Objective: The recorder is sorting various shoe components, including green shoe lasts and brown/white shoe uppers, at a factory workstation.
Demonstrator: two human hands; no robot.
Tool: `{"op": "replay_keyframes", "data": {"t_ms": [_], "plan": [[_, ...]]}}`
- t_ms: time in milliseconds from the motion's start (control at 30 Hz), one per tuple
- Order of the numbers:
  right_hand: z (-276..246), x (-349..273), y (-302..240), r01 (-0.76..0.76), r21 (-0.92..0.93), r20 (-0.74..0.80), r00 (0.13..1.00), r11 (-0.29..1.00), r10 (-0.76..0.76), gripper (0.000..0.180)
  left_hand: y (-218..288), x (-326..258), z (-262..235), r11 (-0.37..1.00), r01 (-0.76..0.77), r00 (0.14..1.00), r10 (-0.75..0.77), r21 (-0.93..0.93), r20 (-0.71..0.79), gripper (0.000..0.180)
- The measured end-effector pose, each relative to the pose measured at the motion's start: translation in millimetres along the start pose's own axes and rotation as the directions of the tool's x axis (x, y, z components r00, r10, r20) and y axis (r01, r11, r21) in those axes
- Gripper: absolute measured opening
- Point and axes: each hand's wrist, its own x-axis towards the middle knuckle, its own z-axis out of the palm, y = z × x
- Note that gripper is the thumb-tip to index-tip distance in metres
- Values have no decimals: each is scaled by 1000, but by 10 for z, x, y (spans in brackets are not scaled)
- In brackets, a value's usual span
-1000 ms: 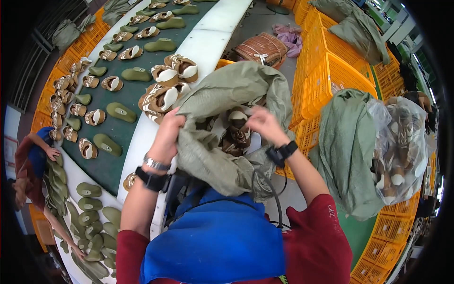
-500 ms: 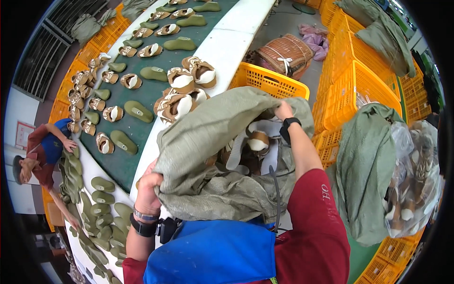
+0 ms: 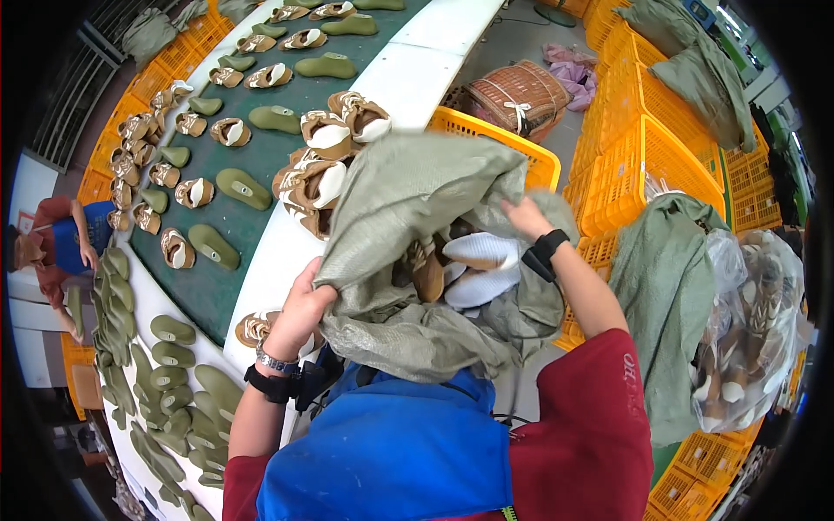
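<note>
Between my arms hangs a grey-green woven sack [image 3: 421, 182] with its mouth spread wide. My left hand [image 3: 304, 304] is closed round the sack's near left rim, and my right hand [image 3: 527, 217] grips the rim on the far right. Down in the sack lie a brown shoe upper [image 3: 426, 269] and pale soles [image 3: 478, 269] of shoes; the rest is hidden by the folds. Close to my left wrist, a brown and white shoe [image 3: 254, 328] rests on the white table edge. More such shoes [image 3: 326, 135] stand in a bunch just beyond the sack.
A green conveyor belt [image 3: 204, 278] carries rows of shoes and green shoe lasts [image 3: 243, 188]. Lasts crowd the table at left, near a person [image 3: 56, 230]. Yellow crates [image 3: 643, 182] stack on the right, beside a clear bag of shoes [image 3: 751, 330]. A wicker basket [image 3: 521, 95] stands behind.
The sack has tilted and shifted, its near rim drawn up away from my body, and the contents have tumbled. My left hand has risen, and a shoe beside my left wrist has come into view.
</note>
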Motion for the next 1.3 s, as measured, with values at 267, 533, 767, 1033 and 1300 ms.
{"op": "replay_keyframes", "data": {"t_ms": [267, 533, 767, 1033, 1300], "plan": [[-719, 636, -489, -270, 492, 29, 955, 828, 294, 42, -204, -29, -103, 805, -112, 866, 367, 582, -341, 56], [-153, -241, -1032, 330, -501, -62, 908, 800, -413, 80, -1022, -113, 94, -161, -433, 894, 46, 887, 445, 51], [-190, -826, 34, -162, -661, 76, 957, 733, 280, 75, -1351, 31, -68, -268, -332, 927, 83, 905, 365, 27], [-180, -83, -1844, 316, 19, 260, 914, 949, -310, 39, -626, -429, -78, 198, -458, 852, 375, 867, 365, 42], [404, 69, -1858, 534, -15, 237, 823, 845, -516, 27, -955, -1679, -947, 379, 60, 929, 317, 923, -190, 55]]}}
